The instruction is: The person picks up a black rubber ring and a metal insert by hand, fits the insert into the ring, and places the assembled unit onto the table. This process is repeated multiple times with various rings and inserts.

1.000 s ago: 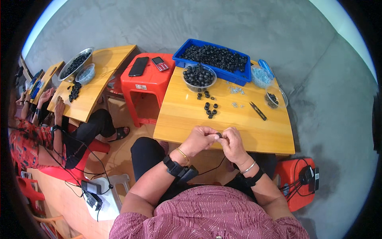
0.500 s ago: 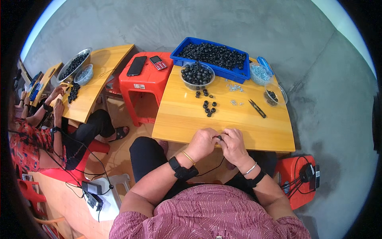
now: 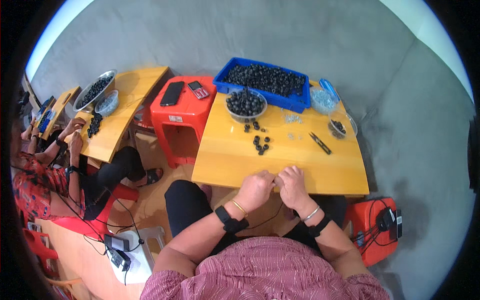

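My left hand (image 3: 256, 191) and my right hand (image 3: 293, 187) meet at the near edge of the yellow wooden table (image 3: 220, 167). Both have their fingers pinched together, fingertips touching. A small black part showed between them a moment ago; the fingers now cover nearly all of it. Beyond the hands lie several loose black ring-shaped pieces (image 3: 258, 140). Farther back stands a clear bowl (image 3: 245, 119) heaped with black round pieces. Small silvery pieces (image 3: 293, 119) lie in two groups to its right, near a slim black pointed tool (image 3: 320, 143).
A blue tray (image 3: 286, 103) of black pieces fills the table's back. To its right are a tub of silvery pieces (image 3: 322, 101) and a clear cup (image 3: 337, 131). Phones lie on a red stool (image 3: 186, 112). At left, another person (image 3: 47, 187) works at a second table.
The view has tilted slightly, so the table sits lower. My hands stay pinched together at the table edge; the fingers have shifted and now hide the small black part.
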Available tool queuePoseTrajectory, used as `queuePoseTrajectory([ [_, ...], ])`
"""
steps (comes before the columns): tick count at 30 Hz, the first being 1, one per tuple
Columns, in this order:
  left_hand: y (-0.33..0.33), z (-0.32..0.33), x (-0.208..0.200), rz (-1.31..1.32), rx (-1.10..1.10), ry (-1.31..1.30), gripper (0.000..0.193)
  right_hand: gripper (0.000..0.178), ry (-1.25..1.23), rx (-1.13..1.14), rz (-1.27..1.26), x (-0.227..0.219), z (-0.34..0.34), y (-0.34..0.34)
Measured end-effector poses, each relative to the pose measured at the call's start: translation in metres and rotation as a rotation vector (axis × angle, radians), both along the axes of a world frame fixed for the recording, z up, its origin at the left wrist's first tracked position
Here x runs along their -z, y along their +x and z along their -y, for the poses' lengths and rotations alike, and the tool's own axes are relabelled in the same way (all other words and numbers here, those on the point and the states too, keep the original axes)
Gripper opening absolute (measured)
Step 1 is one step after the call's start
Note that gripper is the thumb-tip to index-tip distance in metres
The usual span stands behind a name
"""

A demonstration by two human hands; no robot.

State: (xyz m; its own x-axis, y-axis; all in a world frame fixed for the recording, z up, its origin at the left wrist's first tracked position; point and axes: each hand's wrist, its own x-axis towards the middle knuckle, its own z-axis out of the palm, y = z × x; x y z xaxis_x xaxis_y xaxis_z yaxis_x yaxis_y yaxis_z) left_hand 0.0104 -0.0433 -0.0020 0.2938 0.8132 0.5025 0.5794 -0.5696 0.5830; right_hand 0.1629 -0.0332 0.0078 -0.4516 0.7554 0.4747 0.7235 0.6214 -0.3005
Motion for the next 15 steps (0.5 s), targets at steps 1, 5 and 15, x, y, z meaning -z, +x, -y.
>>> queuePoseTrajectory([
  [1, 0.0, 0.001, 0.0, -0.014, -0.005, 0.01, 0.007, 0.01, 0.016, -0.011, -0.006, 0.003, 0.0, 0.0],
  [5, 0.0, -0.002, 0.0, -0.023, -0.009, 0.064, 0.004, 0.011, 0.005, 0.015, 0.011, 0.002, 0.0, -0.001],
  [15, 0.001, -0.011, 0.009, -0.025, 0.04, 0.154, 0.003, 0.007, -0.032, 0.016, 0.057, 0.0, 0.0, -0.001],
])
